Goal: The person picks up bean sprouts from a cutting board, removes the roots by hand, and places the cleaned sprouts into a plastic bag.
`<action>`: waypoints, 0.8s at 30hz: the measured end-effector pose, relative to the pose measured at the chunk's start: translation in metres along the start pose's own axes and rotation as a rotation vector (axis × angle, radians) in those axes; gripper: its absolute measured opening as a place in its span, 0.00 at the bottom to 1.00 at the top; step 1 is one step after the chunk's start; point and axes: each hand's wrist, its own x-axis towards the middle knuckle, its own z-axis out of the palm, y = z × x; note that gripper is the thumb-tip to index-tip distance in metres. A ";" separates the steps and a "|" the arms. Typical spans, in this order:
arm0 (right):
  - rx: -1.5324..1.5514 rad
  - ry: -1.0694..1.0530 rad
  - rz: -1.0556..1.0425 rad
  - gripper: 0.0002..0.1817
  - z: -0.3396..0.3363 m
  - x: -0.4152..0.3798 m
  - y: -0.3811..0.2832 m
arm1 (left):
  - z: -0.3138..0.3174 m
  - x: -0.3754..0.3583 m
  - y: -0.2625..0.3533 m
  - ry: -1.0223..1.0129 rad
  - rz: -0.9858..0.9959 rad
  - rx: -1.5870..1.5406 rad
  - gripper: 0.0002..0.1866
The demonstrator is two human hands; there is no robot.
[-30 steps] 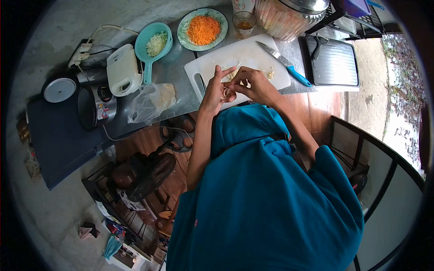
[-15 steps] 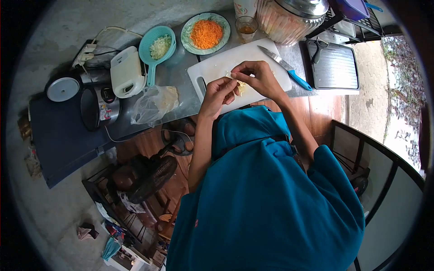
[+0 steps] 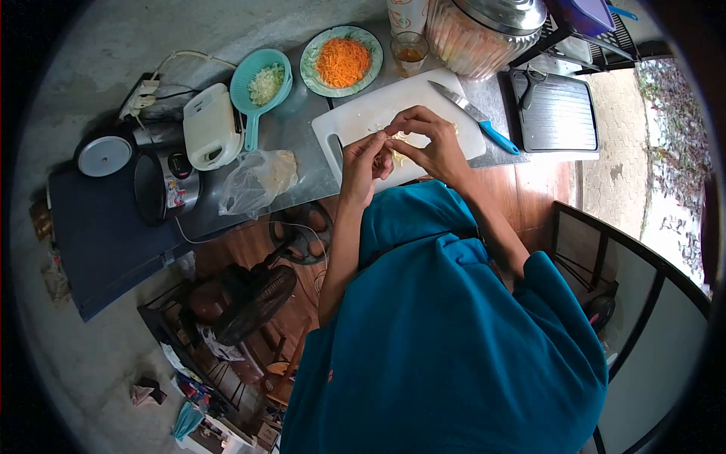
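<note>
Over the white cutting board [image 3: 408,92], my left hand [image 3: 363,168] and my right hand [image 3: 432,145] meet with fingertips pinched together. Whatever sits between them is too small and too covered to name. Beneath and between the hands, pale yellowish bits [image 3: 398,158] lie scattered on the board. A knife [image 3: 484,121] with a blue handle rests across the board's right side, its blade pointing away from me and its handle past the board's edge.
Behind the board stand a plate of shredded carrot [image 3: 342,62], a glass [image 3: 409,54] and a big lidded jar [image 3: 480,34]. To the left are a green strainer [image 3: 252,113] with pale chopped pieces, a plastic bag [image 3: 253,181] and a white appliance [image 3: 212,129]. A griddle [image 3: 560,113] sits right.
Both hands stay pinched together above the board. My right fingers have shifted slightly down and toward the left fingertips; the view has moved a little.
</note>
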 end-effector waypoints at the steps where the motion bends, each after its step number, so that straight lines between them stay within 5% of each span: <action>1: -0.034 0.077 -0.078 0.09 0.004 -0.001 0.005 | 0.000 0.001 -0.001 -0.001 0.000 0.000 0.14; 5: -0.051 0.101 -0.141 0.09 0.010 -0.005 0.020 | -0.003 0.000 -0.006 -0.022 -0.022 -0.077 0.14; 17: 0.120 -0.112 0.186 0.13 0.011 -0.042 0.060 | -0.031 0.002 -0.045 0.130 -0.100 0.053 0.12; 24: -0.179 0.222 0.364 0.10 -0.008 -0.073 0.146 | -0.062 0.052 -0.088 0.147 -0.078 0.627 0.14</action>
